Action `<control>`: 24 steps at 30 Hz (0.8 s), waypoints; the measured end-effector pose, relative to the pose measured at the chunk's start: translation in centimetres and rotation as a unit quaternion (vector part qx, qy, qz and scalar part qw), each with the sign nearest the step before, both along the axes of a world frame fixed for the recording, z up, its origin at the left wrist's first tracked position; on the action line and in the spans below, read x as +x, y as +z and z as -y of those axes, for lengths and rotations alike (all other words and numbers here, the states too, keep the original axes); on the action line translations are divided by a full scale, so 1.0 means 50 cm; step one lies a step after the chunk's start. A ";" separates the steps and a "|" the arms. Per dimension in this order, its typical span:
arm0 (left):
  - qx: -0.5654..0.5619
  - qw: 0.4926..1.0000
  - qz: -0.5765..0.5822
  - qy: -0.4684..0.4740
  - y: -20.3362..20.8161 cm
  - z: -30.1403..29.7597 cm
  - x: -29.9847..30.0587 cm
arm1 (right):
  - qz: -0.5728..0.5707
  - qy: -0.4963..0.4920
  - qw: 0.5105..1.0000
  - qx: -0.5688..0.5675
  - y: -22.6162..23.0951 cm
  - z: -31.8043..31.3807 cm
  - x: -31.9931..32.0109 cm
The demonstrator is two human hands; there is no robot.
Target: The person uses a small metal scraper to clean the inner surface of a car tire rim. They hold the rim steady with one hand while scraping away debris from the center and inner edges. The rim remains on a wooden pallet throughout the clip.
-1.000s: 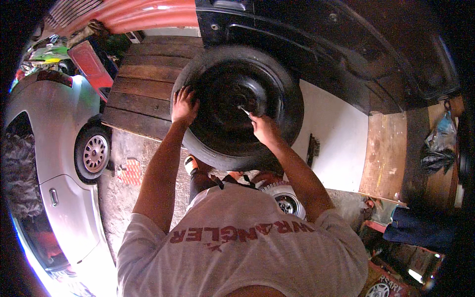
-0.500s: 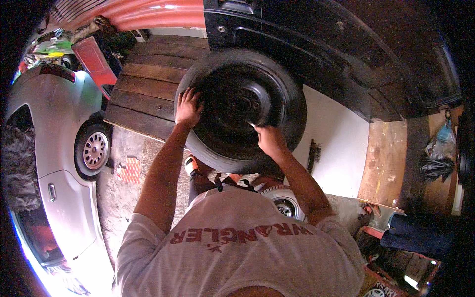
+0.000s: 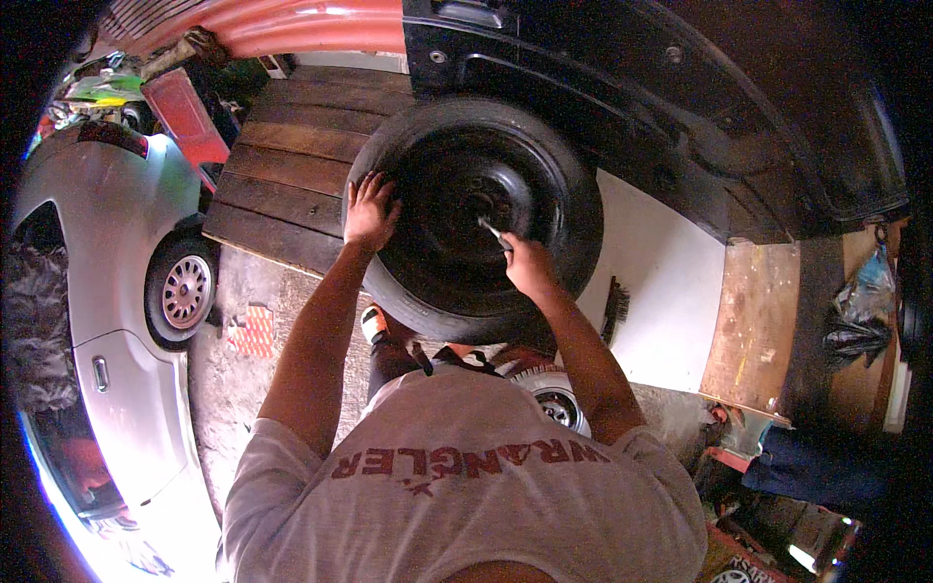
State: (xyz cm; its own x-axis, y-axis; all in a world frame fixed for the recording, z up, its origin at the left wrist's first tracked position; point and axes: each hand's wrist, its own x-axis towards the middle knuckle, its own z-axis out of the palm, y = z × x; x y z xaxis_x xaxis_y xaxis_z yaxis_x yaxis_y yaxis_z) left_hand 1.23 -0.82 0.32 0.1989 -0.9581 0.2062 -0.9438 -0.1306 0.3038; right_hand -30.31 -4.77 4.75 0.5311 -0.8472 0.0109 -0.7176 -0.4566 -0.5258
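A black tyre (image 3: 420, 300) on a dark wheel rim (image 3: 437, 248) lies flat in front of me on wooden boards and a white panel. My left hand (image 3: 370, 212) rests on the tyre's left side, fingers stretched out over its sidewall. In my right hand (image 3: 528, 265), at the rim's lower right, is a slim tool with a pale shaft (image 3: 495, 232), gripped in closed fingers. Its tip points at the hub in the middle of the rim; whether it touches is unclear. My fist hides the tool's other end.
Dark wooden planks (image 3: 292, 175) extend left of the tyre. A black panel (image 3: 622, 126) rises behind it. On the white board (image 3: 666, 291) at right lies a dark brush (image 3: 615, 306). A silver car (image 3: 126, 321) stands at left, and another wheel (image 3: 556, 403) sits below.
The tool in my right hand shows more of its shaft now, and its tip has shifted up and left toward the hub. My left hand stays about where it was.
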 end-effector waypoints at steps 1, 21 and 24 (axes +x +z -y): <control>0.005 1.000 0.009 0.000 -0.001 0.000 0.000 | 0.002 -0.003 1.000 0.021 0.003 0.000 -0.008; 0.066 0.997 0.014 0.020 0.026 -0.015 -0.024 | -0.061 0.071 0.996 -0.012 0.009 0.050 -0.048; 0.078 0.997 0.010 0.024 0.038 -0.014 -0.030 | -0.118 -0.020 0.992 0.036 0.064 0.077 -0.055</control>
State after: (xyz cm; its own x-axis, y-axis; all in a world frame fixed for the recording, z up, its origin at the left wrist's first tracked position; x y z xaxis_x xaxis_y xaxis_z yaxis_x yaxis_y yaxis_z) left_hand -0.28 -0.12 2.23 0.2421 -0.9684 0.0604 -0.9410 -0.2192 0.2579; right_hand -33.08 -8.64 7.95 0.4781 -0.8616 -0.1706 -0.8410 -0.3931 -0.3718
